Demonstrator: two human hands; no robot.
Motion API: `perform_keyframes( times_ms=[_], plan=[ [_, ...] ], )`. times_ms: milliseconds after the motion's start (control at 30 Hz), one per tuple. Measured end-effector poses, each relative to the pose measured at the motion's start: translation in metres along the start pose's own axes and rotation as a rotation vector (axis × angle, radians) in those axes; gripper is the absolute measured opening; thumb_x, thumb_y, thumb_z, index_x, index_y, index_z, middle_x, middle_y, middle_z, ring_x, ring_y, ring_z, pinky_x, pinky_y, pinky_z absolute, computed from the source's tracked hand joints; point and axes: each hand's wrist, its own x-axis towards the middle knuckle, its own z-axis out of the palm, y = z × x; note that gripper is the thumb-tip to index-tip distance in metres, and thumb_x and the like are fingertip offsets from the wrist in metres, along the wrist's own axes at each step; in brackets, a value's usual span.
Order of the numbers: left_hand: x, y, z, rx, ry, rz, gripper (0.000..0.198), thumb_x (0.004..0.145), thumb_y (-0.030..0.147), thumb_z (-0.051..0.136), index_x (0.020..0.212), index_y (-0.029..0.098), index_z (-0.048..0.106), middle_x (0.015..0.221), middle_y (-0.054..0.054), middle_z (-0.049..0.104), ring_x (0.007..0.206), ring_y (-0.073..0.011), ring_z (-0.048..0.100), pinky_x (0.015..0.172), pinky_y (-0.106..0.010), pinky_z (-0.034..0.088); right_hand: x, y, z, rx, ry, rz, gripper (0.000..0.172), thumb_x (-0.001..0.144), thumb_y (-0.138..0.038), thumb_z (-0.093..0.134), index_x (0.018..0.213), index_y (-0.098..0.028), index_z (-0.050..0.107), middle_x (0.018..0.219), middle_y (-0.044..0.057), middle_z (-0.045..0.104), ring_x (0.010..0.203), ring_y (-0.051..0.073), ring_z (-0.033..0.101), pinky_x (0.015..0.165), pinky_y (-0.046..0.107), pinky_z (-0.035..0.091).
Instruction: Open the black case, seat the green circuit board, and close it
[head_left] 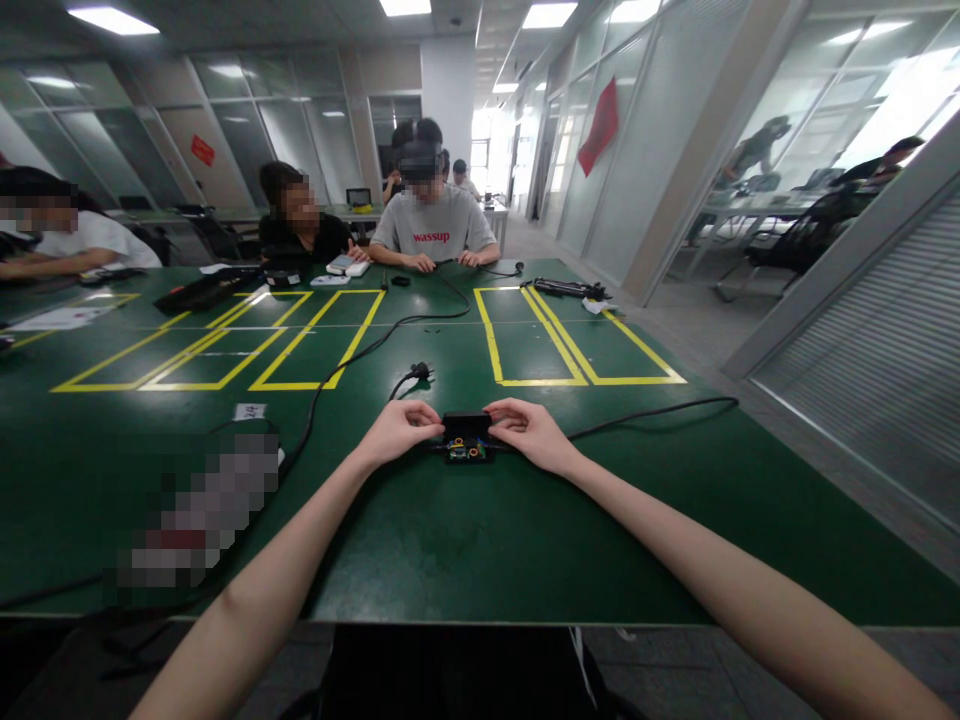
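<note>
A small black power adapter case lies opened on the green table, its circuit board (468,450) with coils and coloured parts bare toward me. Behind the board a black cover (466,424) stands up. My left hand (400,428) pinches the cover's left end, and my right hand (529,432) pinches its right end. A black cable (652,412) runs off to the right from the case. Just beyond my left hand lies a black mains plug (421,372) with its prongs pointing right. Whether the cover touches the board's housing I cannot tell.
Yellow tape rectangles (544,382) mark the green table (480,560). To the left lies a blurred-out power strip (210,505) with a long black cord (367,348). Across the table a person (431,225) handles a cable; other people sit at the left.
</note>
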Motion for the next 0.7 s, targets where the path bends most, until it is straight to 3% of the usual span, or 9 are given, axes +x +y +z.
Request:
perform_keyframes(
  times_ms=[167,300,467,600,700],
  plan=[
    [-0.002,0.005,-0.002,0.01,-0.098,-0.023,0.015,0.073,0.029,0.075,0.074,0.015,0.069,0.063,0.0,0.069,0.064,-0.015,0.065,0.065,-0.025,0.05,-0.003,-0.004,0.001,-0.011,-0.045,-0.052,0.021,0.079,-0.027,0.074,0.098,-0.018,0.07,0.09,0.005,0.075,0.08,0.018,0.073,0.079,0.034,0.061],
    [-0.003,0.005,-0.004,0.02,-0.14,0.008,0.014,0.072,0.028,0.074,0.074,0.015,0.068,0.069,-0.001,0.07,0.066,-0.0143,0.065,0.066,-0.024,0.049,-0.006,-0.008,0.0,-0.073,-0.083,-0.184,0.006,0.082,-0.024,0.069,0.083,-0.019,0.066,0.097,0.006,0.075,0.09,0.019,0.073,0.086,0.037,0.061],
    [-0.004,0.007,-0.006,0.059,-0.17,0.029,0.012,0.071,0.026,0.07,0.076,0.015,0.069,0.071,-0.001,0.07,0.066,-0.0132,0.062,0.066,-0.024,0.048,-0.009,-0.016,-0.004,-0.183,-0.131,-0.332,0.005,0.085,-0.019,0.063,0.081,-0.019,0.067,0.1,0.008,0.075,0.092,0.019,0.073,0.083,0.036,0.061],
    [-0.01,0.01,-0.003,0.152,-0.143,0.078,0.023,0.076,0.038,0.071,0.08,0.015,0.07,0.072,-0.001,0.068,0.065,-0.0133,0.057,0.062,-0.024,0.044,-0.012,-0.022,-0.008,-0.293,-0.167,-0.425,0.006,0.083,-0.017,0.064,0.081,-0.02,0.069,0.1,0.008,0.075,0.094,0.021,0.072,0.087,0.039,0.059],
    [-0.014,0.01,0.001,0.22,-0.073,0.161,0.037,0.07,0.047,0.081,0.084,0.016,0.068,0.073,0.0,0.066,0.064,-0.0133,0.054,0.061,-0.024,0.043,-0.013,-0.024,-0.008,-0.339,-0.174,-0.43,0.004,0.083,-0.019,0.067,0.081,-0.022,0.069,0.099,0.008,0.075,0.093,0.022,0.072,0.089,0.041,0.057]
  ],
)
